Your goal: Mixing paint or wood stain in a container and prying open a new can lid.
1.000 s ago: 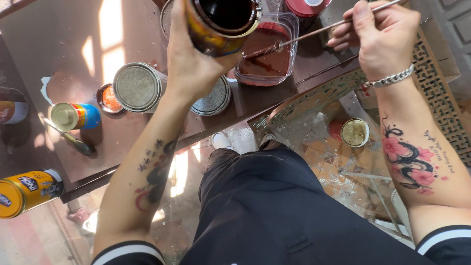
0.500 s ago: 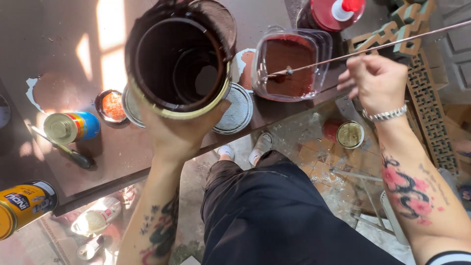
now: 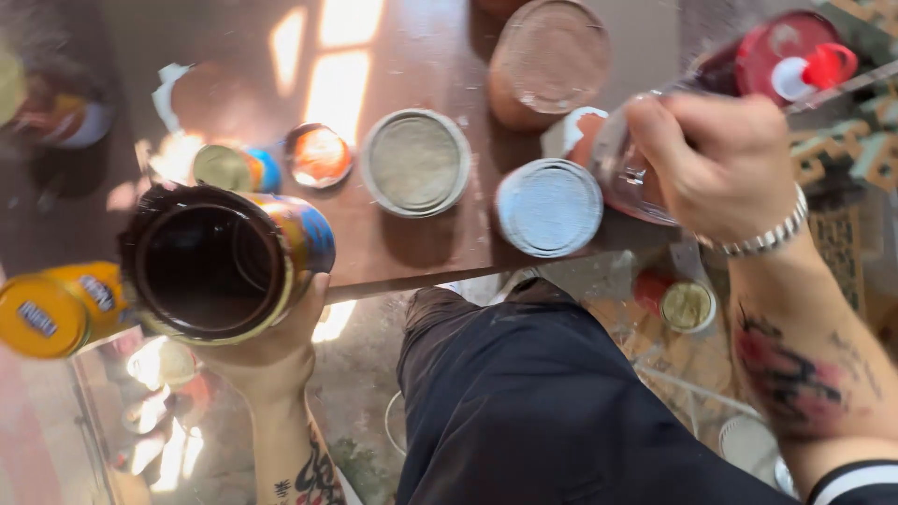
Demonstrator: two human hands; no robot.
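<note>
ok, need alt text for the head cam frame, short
Seen from above, the left hand holds an open, dark-stained paint can tipped toward the camera, while the right hand grips a clear container at the edge of a brown table. Round lids and small tins lie on the table between them; the frame is motion-blurred.

Two round lids (image 3: 416, 161) on brown table (image 3: 234, 75); yellow can (image 3: 56, 309).

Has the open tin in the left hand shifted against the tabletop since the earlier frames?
Yes. The open tin in the left hand has come away from over the round lids, toward the near left table edge, beside the yellow can.
</note>
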